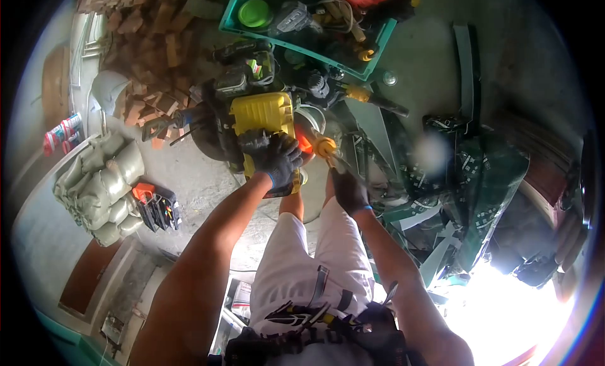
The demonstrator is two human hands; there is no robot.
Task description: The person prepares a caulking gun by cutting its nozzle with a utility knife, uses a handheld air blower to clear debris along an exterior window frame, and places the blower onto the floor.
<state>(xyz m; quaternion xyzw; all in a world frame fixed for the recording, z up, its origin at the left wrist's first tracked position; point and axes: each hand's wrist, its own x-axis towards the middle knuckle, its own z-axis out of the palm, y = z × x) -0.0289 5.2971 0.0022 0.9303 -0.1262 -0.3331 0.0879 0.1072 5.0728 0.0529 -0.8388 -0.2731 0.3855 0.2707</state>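
Note:
My left hand point(272, 156), in a dark work glove, lies over the yellow toolbox point(263, 111), its fingers bent around the box's right side. In my right hand point(350, 191), gloved too, is a tool with a yellow rounded end point(324, 146) and a greyish shaft; its exact kind is unclear. Just left of that yellow end, a bright orange-red item point(304, 141) shows beside a pale round rim. What lies inside the toolbox is hidden from me.
A teal crate point(296, 46) of tools stands ahead. Power tools point(242, 76) crowd behind the toolbox. Wood offcuts point(161, 35) are heaped at far left, with stacked sacks point(104, 183) and a black organizer point(157, 207) nearer. Dark green printed wrapping point(485, 177) and strips spread to the right.

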